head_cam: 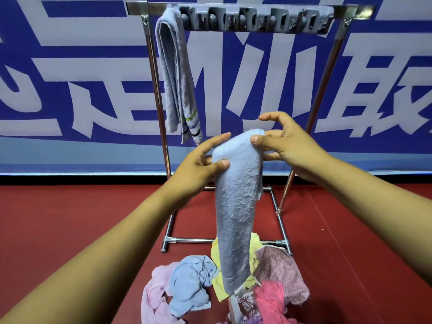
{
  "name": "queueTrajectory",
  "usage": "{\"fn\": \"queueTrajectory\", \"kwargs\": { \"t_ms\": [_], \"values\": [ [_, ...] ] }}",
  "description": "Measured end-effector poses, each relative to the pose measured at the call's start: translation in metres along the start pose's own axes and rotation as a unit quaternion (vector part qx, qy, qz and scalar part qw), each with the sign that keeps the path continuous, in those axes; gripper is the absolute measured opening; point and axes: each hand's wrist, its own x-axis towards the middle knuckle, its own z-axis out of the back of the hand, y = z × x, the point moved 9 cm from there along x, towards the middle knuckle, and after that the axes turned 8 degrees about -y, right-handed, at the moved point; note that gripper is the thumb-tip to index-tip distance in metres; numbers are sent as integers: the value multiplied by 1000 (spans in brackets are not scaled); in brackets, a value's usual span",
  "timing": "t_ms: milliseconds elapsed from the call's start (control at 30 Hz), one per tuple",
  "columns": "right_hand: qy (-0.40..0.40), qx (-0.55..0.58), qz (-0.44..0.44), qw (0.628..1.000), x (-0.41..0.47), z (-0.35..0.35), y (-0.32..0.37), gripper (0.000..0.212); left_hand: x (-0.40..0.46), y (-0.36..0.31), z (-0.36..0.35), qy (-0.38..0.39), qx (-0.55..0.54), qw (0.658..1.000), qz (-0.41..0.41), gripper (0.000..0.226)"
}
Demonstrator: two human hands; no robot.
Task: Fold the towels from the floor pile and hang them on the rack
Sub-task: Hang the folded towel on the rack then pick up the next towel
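- The blue banner [70, 90] with big white characters fills the wall behind, from 9 to 3 o'clock.
- The red floor [70, 218] lies under it.
- The metal rack [233, 9] stands at 12 o'clock; one folded grey-blue towel [174, 73] hangs over its left end.
- The towel pile [224, 286] lies on the floor at 6 o'clock.
- The folded light blue towel [236, 206] hangs in the centre, above the pile.
- My left hand [198, 163] pinches its top left edge.
- My right hand [285, 142] pinches its top right corner, other fingers spread.
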Motion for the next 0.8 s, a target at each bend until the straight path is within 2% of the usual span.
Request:
{"fn": "queueTrajectory", "kwargs": {
  "t_ms": [267, 567, 800],
  "values": [
    [78, 11, -26, 997, -8, -13, -14, 70, 7, -16, -8, 14, -28, 999, -10, 48],
    [88, -16, -31, 996, -9, -15, -19, 60, 14, -17, 6, -13, -31, 999, 26, 36],
    [50, 37, -10, 998, -5, -15, -16, 57, 17, -13, 11, -44, -20, 999, 23, 18]
  ]
}}
